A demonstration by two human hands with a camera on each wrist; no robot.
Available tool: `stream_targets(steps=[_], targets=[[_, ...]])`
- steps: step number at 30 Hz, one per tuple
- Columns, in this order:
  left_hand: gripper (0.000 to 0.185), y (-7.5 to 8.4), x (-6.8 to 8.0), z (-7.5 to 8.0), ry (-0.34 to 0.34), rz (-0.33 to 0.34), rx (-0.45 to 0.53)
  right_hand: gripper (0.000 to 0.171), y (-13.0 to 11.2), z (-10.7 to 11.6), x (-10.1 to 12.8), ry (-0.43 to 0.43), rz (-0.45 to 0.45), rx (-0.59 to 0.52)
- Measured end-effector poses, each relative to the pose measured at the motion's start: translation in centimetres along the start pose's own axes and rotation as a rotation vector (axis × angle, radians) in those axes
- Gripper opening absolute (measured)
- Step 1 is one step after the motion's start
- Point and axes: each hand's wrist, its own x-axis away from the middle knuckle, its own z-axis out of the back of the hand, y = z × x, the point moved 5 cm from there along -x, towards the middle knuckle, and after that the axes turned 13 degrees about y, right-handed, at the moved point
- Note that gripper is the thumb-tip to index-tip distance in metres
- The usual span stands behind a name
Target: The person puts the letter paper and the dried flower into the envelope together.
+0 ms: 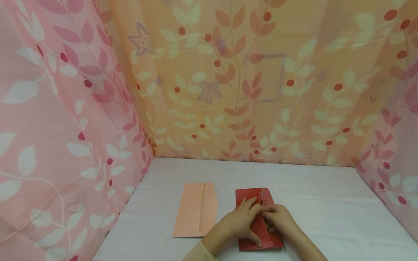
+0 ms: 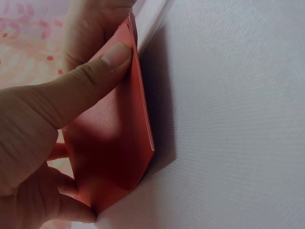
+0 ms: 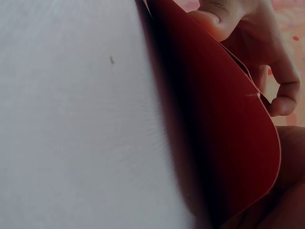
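Both hands are closed on the flat red paper envelope (image 1: 258, 221), which lies near the front edge of the white cloth-covered table (image 1: 326, 217). The left hand (image 1: 240, 222) rests on the envelope's left half, thumb pressed flat against the paper's face in the left wrist view (image 2: 102, 62), with the other fingers curled behind the sheet so that it is pinched between them. The right hand (image 1: 277, 217) meets it at the middle fold; in the right wrist view its fingertips (image 3: 209, 21) hook over the raised edge of the flap, which bows up off the cloth. Neither hand is spread wide: both grips are narrow pinches on thin paper.

As a judgement, the red envelope is being worked along its flap line and that step is under way, not finished, since the flap stands lifted and is not lying flat. Whether anything is inside cannot be told.

Just to the left, apart from the hands, the pale orange paper envelope (image 1: 196, 208) lies flat and untouched. Behind the table hang pink and orange leaf-patterned curtains (image 1: 228, 90).
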Motion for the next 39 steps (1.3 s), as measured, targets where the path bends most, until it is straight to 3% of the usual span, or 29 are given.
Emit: stream_targets(steps=[7,21,31,39], targets=[[0.091,-0.2,0.2,-0.1,0.000,0.008,-0.006,0.025,-0.3,-0.5,0.2,0.036,0.062,0.082],[0.088,-0.3,0.2,-0.3,0.013,0.006,0.003,0.014,-0.9,-0.6,0.4,0.080,0.077,0.160],[0.086,0.0,0.1,0.0,0.010,0.005,0.000,0.012,-1.1,-0.4,0.3,-0.019,0.093,0.081],[0.084,0.1,0.1,0.1,0.006,0.003,0.010,0.021,-1.0,-0.2,0.6,-0.071,0.051,0.009]])
